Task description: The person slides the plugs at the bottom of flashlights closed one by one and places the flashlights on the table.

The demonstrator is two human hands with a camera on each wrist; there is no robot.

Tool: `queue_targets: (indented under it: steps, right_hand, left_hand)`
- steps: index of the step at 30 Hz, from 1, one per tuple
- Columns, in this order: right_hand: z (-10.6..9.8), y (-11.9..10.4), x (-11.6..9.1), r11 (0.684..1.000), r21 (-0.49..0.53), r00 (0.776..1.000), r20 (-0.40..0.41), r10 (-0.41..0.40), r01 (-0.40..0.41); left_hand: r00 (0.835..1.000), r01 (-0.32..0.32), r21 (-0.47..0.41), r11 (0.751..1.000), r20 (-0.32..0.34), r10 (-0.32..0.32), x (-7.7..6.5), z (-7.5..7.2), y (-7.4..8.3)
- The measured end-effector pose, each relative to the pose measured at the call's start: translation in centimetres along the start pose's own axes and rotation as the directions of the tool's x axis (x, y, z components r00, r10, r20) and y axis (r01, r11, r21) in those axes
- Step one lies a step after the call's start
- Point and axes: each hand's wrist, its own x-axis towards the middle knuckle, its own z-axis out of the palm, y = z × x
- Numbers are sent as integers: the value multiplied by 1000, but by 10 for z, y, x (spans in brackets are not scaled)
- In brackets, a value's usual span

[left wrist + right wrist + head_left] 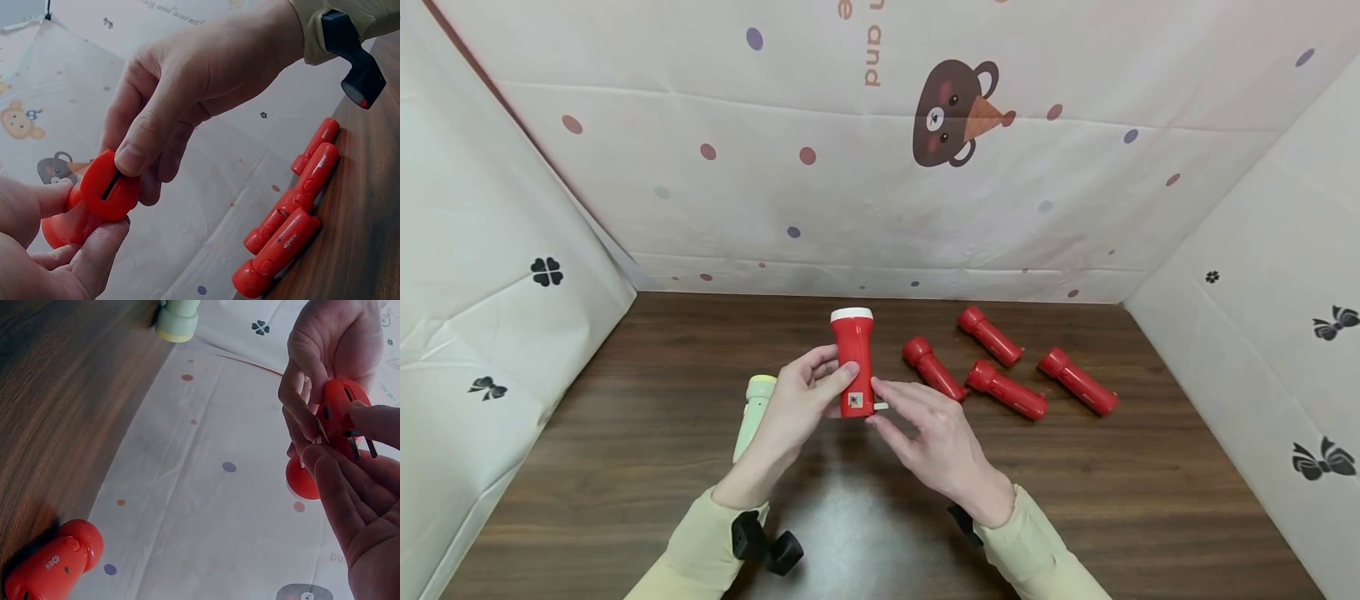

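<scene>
A red flashlight (853, 358) with a white-rimmed head stands upright above the table, head end up. My left hand (801, 396) grips its body, thumb across the front near a small printed label (855, 400). At the lower end, my right hand (932, 429) pinches the base with thumb and fingertips. Two metal plug prongs (362, 448) stick out of this base in the right wrist view, beside the right thumb (375, 422). A dark slot (111, 186) shows in the red base in the left wrist view, close to the right thumb's tip.
Several more red flashlights (1006, 389) lie on the dark wooden table (1075, 500), right of my hands. A pale green flashlight (751, 421) lies to the left, partly behind my left forearm. Printed white sheets (865, 208) wall the table's back and sides.
</scene>
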Motion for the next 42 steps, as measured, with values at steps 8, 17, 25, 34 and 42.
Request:
queue_targets:
  steps: [8,17,25,34,42]
  right_hand:
    - [0,0,2,1000,-24,1000,-1,-16,16]
    - [1,0,1,999,-28,999,-19,-35,35]
    - [2,0,0,999,-32,999,-27,-35,34]
    - [1,0,-1,998,-47,998,-38,-44,42]
    - [2,0,-1,999,-31,999,-38,-39,38]
  left_hand:
    - [1000,1,-6,1000,-14,-1,2,1,0]
    - [1000,10,-15,1000,-24,-11,2,2,-1]
    - [1000,12,-16,1000,-27,-12,1,2,-1]
    - [1000,3,-19,1000,-21,-4,-1,4,0]
    - [1000,4,-20,1000,-27,-4,-2,4,2]
